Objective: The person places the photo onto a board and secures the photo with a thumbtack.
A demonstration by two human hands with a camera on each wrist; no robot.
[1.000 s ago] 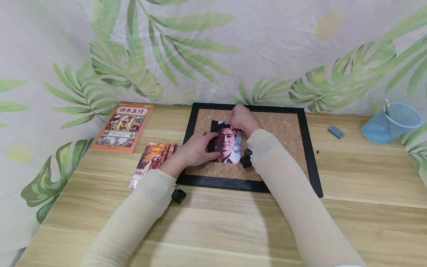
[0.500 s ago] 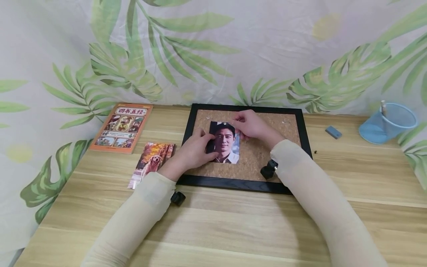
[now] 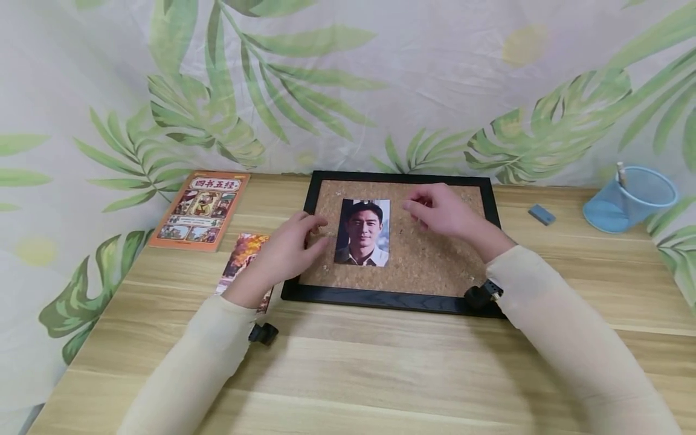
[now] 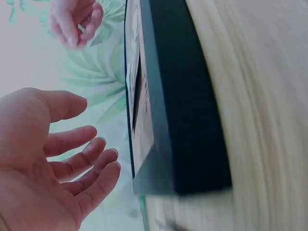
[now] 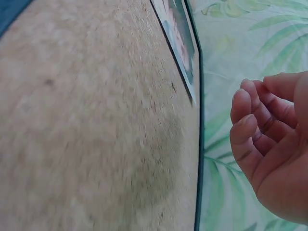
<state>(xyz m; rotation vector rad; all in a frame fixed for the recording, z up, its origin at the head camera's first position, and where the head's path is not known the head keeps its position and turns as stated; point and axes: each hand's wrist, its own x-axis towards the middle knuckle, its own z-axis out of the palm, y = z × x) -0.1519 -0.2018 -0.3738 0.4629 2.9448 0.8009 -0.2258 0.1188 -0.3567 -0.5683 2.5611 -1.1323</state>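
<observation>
Portrait is on board; photo at nine o'clock is not. Left grip, right grip: half-open, apparently empty.

On the orange book, which lies at the far left of the table, four red Chinese characters can be read: 四书五经. They stand on its cover, near the far edge. Other lettering there is too small to read.
</observation>
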